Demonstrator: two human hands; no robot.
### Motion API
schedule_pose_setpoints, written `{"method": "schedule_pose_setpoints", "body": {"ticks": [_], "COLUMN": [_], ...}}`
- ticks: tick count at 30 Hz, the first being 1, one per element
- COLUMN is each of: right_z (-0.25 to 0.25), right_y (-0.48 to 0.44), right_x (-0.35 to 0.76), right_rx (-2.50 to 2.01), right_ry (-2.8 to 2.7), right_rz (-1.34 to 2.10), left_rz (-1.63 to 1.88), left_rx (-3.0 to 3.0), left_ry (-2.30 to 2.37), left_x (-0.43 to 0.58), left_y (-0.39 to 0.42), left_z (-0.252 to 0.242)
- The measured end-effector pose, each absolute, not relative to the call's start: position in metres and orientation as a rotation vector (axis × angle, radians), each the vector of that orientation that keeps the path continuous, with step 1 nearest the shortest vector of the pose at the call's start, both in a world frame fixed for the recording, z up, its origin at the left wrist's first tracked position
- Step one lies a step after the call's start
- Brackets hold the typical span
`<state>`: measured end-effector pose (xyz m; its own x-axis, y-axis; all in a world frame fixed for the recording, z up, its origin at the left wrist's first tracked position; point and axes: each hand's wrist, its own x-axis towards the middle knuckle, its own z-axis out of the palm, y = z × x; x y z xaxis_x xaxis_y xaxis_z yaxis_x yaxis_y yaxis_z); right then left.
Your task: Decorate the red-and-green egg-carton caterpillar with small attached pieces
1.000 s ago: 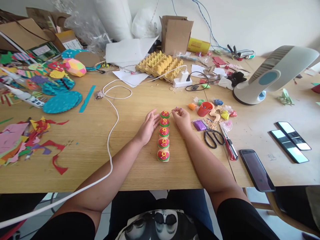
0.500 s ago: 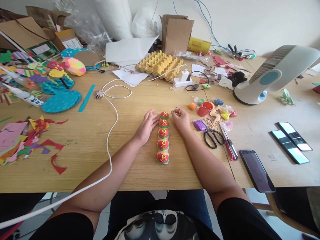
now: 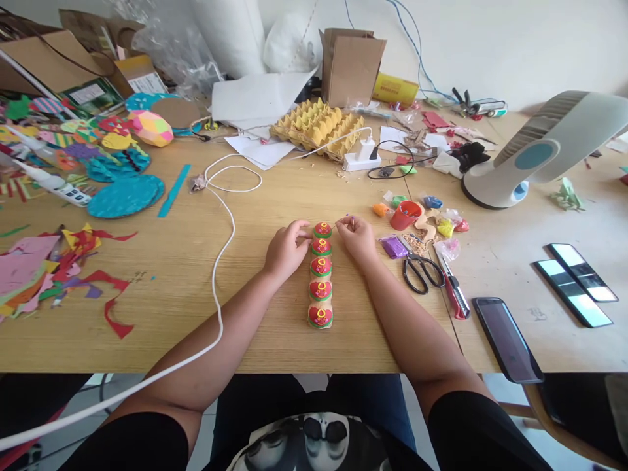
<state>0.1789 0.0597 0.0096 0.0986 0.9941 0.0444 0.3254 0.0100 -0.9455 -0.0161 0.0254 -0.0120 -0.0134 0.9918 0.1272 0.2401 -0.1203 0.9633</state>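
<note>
A row of several egg-carton bumps (image 3: 321, 267), decorated in red and green with yellow loops on top, lies lengthwise on the wooden table (image 3: 275, 327). My left hand (image 3: 288, 247) is beside the far end on the left, its fingers apart and the fingertips close to the far bumps; nothing shows in it. On the right of the far end, my right hand (image 3: 357, 237) pinches a thin pin-like piece, pointing at the farthest bump. What the piece is exactly is too small to tell.
Right of my right hand are a red cup (image 3: 405, 214), purple clay (image 3: 394, 246), black scissors (image 3: 422, 271), a cutter (image 3: 456, 296) and a phone (image 3: 507, 340). A white cable (image 3: 218, 307) crosses my left forearm. Farther back stand a fan (image 3: 530, 157) and egg trays (image 3: 318, 127).
The view has shifted slightly. My left hand has turned, its thumb and fingers now curved toward the far bumps. My right hand keeps its pinch near the far end.
</note>
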Motion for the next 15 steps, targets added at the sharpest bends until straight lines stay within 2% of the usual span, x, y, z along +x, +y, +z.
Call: {"method": "schedule_pose_setpoints", "body": {"ticks": [15], "right_z": [0.0073], "right_y": [0.0586], "right_x": [0.1802], "right_rx": [-1.436], "right_ry": [-1.405], "right_rz": [0.959], "left_rz": [1.133], "left_rx": [1.689], "left_ry": [1.449], "left_x": [-0.0156], "left_y": [0.0325], "left_z": [-0.0185]}}
